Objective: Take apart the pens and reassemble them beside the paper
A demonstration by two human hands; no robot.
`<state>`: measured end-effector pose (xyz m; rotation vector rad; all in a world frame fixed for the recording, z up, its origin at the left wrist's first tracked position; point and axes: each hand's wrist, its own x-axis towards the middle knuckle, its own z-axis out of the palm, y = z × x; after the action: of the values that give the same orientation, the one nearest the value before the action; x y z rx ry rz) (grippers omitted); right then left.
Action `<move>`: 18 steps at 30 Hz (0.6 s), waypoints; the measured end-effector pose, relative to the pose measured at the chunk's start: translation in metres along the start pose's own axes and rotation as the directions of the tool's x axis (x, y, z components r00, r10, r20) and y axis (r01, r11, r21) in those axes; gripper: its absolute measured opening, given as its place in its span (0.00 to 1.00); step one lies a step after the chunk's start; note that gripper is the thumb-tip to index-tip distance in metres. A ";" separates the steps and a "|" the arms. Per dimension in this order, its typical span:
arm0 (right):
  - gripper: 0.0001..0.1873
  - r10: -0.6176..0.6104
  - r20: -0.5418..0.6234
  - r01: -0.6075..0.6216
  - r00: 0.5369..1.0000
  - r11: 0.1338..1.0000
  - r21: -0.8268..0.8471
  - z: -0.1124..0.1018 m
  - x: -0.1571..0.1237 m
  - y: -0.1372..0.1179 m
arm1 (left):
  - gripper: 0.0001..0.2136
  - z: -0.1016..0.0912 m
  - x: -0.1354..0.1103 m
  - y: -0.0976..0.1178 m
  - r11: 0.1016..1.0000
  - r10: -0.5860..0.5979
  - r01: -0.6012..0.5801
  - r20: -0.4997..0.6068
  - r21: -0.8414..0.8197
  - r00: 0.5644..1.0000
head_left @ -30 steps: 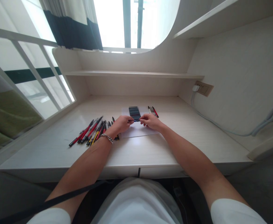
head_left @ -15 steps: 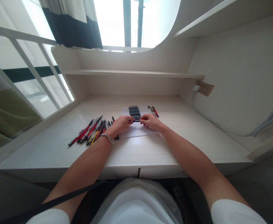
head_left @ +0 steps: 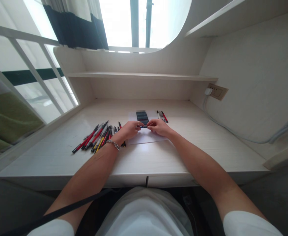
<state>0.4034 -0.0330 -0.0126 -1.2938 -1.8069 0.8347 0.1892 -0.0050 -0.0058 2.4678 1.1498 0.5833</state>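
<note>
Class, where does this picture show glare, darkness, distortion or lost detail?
Head view throughout: window washed out white; dark beneath the desk; right sleeve looks stretched near the lower corner; apparent phone pixelated along its top; pen between left hand and right hand lacks fine detail.

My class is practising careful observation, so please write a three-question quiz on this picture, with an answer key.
1. Multiple choice: What do the left hand and the right hand hold between them?
A) a ruler
B) a pen
C) a cable
2. True or false: A chain bracelet is worn on the left wrist.
3. Short answer: On which side of the white paper, as the person sees it, does the larger group of pens lie?

Key:
1. B
2. True
3. Left
</note>
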 end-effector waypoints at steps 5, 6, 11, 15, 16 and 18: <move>0.16 0.061 0.012 -0.060 0.998 0.994 -0.088 -0.002 0.001 -0.001 | 0.16 0.000 0.000 -0.001 1.000 -0.010 0.009 -0.011 -0.021 1.000; 0.18 0.091 0.015 -0.088 0.996 0.990 -0.112 -0.002 0.001 -0.001 | 0.16 0.000 0.000 0.000 1.000 -0.012 0.011 -0.014 -0.025 1.000; 0.13 0.031 0.005 -0.030 1.000 0.990 -0.135 0.000 0.002 0.000 | 0.16 -0.001 -0.001 0.002 1.000 -0.018 0.018 -0.011 -0.026 1.000; 0.08 -0.053 -0.056 0.049 0.997 0.996 -0.068 0.002 0.003 0.004 | 0.16 0.000 0.000 0.000 0.999 -0.024 0.024 -0.013 -0.028 1.000; 0.09 -0.058 -0.077 0.054 0.995 0.997 -0.061 0.002 0.003 0.004 | 0.16 0.001 0.000 -0.001 0.999 -0.024 0.023 -0.015 -0.031 1.000; 0.09 -0.056 -0.113 0.051 0.992 0.997 -0.052 0.002 0.004 0.004 | 0.16 0.001 0.001 -0.003 0.999 -0.025 0.024 -0.015 -0.038 1.000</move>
<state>0.4030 -0.0284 -0.0160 -1.2920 -1.7732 0.6774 0.1886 -0.0024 -0.0082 2.4180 1.1624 0.6130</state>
